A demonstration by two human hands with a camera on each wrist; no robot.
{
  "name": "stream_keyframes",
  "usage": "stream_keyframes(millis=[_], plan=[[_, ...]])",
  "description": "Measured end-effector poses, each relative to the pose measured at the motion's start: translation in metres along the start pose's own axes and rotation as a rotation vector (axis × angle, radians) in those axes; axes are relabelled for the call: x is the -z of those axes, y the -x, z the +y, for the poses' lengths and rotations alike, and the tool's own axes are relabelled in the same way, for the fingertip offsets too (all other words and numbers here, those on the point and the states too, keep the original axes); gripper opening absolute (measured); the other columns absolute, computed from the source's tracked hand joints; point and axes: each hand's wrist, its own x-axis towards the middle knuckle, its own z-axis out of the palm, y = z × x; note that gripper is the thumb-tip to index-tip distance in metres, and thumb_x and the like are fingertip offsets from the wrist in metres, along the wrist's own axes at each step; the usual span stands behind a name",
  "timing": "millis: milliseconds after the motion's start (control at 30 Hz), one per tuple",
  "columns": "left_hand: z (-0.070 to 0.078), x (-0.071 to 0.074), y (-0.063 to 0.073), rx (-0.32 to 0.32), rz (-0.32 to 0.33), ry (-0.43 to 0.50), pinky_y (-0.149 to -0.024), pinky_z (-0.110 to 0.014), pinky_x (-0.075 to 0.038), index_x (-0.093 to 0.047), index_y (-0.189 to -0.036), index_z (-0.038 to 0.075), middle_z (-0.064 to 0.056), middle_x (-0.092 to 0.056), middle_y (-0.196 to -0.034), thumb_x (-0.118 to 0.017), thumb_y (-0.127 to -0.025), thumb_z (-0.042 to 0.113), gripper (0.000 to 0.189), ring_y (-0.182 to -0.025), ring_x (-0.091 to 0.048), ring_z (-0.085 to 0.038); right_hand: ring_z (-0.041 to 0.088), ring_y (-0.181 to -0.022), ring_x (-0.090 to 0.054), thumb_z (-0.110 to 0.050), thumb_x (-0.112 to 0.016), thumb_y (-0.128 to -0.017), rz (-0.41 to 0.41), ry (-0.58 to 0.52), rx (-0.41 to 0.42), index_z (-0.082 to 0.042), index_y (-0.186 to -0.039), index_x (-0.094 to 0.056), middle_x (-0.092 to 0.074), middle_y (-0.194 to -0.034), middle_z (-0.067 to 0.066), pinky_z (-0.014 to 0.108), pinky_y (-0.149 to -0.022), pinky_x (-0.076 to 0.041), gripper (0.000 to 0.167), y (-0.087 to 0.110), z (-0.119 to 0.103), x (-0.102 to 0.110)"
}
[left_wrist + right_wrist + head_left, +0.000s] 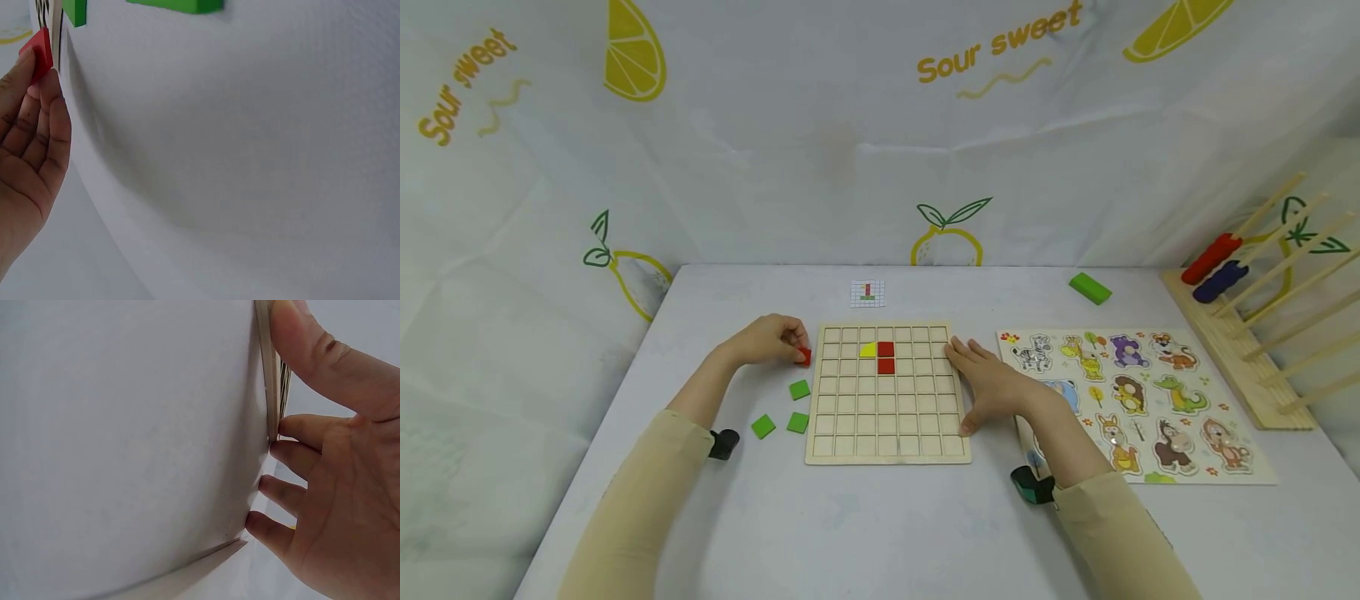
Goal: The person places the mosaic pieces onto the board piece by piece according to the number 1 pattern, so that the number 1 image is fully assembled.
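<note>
Between thumb and fingertips my left hand (772, 339) pinches a red square tile (41, 55), just left of the wooden grid board (887, 459). Two red tiles (886, 367) lie one below the other in the board's upper middle, with a yellow quarter-round tile (868, 350) beside the upper one. My right hand (992, 383) rests with spread fingers along the board's right edge; in the right wrist view its thumb and a fingertip (282, 450) are at that edge. Three green square tiles (763, 427) lie on the table left of the board.
A small printed pattern card (868, 293) lies behind the board. To the right is an animal puzzle board (1138, 400), partly under my right forearm. A green block (1090, 288) sits at the back, and a wooden peg rack (1240, 350) with red and blue pieces stands at far right.
</note>
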Motion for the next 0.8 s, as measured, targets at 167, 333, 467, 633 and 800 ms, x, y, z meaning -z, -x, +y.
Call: stream_keyframes(millis=[167, 333, 467, 633, 800], plan=[[0.012, -0.005, -0.004, -0.022, 0.035, 0.025, -0.076, -0.027, -0.047, -0.066, -0.092, 0.007, -0.003, -0.068, -0.087, -0.072, -0.085, 0.009, 0.009, -0.081, -0.059, -0.016, 0.045, -0.153, -0.001, -0.033, -0.093, -0.061, -0.002, -0.006, -0.004, -0.003, -0.158, -0.014, -0.006, -0.167, 0.017, 0.065, -0.120, -0.015, 0.128, 0.001, 0.000, 0.000], [0.025, -0.012, -0.009, -0.038, 0.047, 0.025, -0.077, -0.027, -0.046, -0.066, -0.091, 0.009, -0.003, -0.067, -0.089, -0.075, -0.085, 0.013, 0.011, -0.083, -0.059, -0.016, 0.045, -0.154, -0.002, -0.034, -0.092, -0.062, -0.001, -0.004, -0.003, -0.004, -0.158, -0.014, -0.006, -0.167, 0.016, 0.064, -0.120, -0.015, 0.128, 0.001, 0.000, 0.000], [0.036, -0.020, -0.013, -0.052, 0.056, 0.030, -0.076, -0.027, -0.045, -0.066, -0.091, 0.011, -0.003, -0.066, -0.091, -0.076, -0.085, 0.015, 0.012, -0.084, -0.058, -0.017, 0.045, -0.154, -0.002, -0.033, -0.092, -0.062, -0.001, -0.008, -0.004, -0.003, -0.158, -0.015, -0.006, -0.167, 0.016, 0.064, -0.120, -0.015, 0.127, 0.001, 0.000, 0.000], [0.048, -0.031, -0.018, -0.091, 0.074, 0.034, -0.075, -0.026, -0.045, -0.066, -0.091, 0.010, -0.004, -0.067, -0.090, -0.075, -0.086, 0.014, 0.010, -0.081, -0.057, -0.016, 0.044, -0.154, -0.002, -0.033, -0.092, -0.062, -0.003, -0.009, -0.005, -0.003, -0.158, -0.015, -0.006, -0.167, 0.016, 0.064, -0.120, -0.016, 0.127, 0.002, -0.001, 0.001], [0.059, -0.044, -0.023, -0.117, 0.083, 0.048, -0.079, -0.025, -0.048, -0.067, -0.094, 0.008, -0.005, -0.069, -0.090, -0.073, -0.088, 0.012, 0.009, -0.081, -0.058, -0.014, 0.044, -0.154, -0.001, -0.033, -0.093, -0.060, -0.005, -0.010, -0.007, -0.003, -0.158, -0.014, -0.005, -0.167, 0.016, 0.064, -0.120, -0.016, 0.128, 0.002, -0.001, 0.002]])
